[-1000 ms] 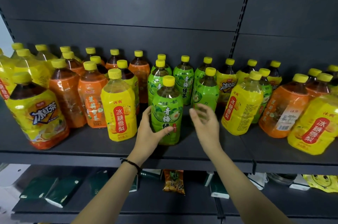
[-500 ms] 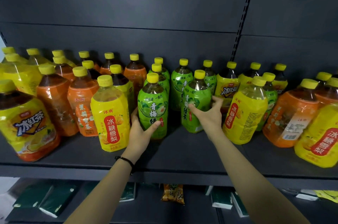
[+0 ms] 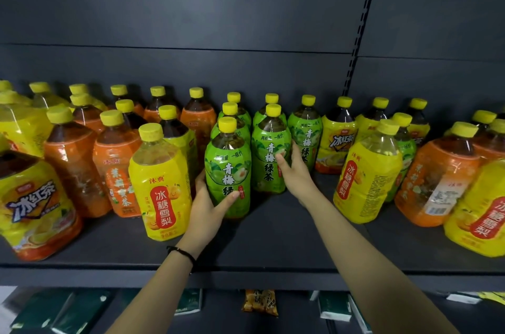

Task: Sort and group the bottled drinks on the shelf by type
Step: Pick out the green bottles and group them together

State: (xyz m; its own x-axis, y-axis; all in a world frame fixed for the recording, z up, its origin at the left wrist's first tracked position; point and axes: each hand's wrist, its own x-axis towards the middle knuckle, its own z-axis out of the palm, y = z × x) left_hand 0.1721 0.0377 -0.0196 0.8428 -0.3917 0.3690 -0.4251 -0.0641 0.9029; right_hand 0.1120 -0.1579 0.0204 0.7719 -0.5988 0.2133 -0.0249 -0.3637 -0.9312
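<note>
Head view: L hand (image 3: 203, 206) & R hand (image 3: 296, 174) each grip green bottles (image 3: 228, 170).

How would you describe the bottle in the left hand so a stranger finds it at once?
Find the green bottles mid-shelf. The front green bottle stands nearest the edge, beside a yellow bottle. Only it has the left hand around it.
</note>
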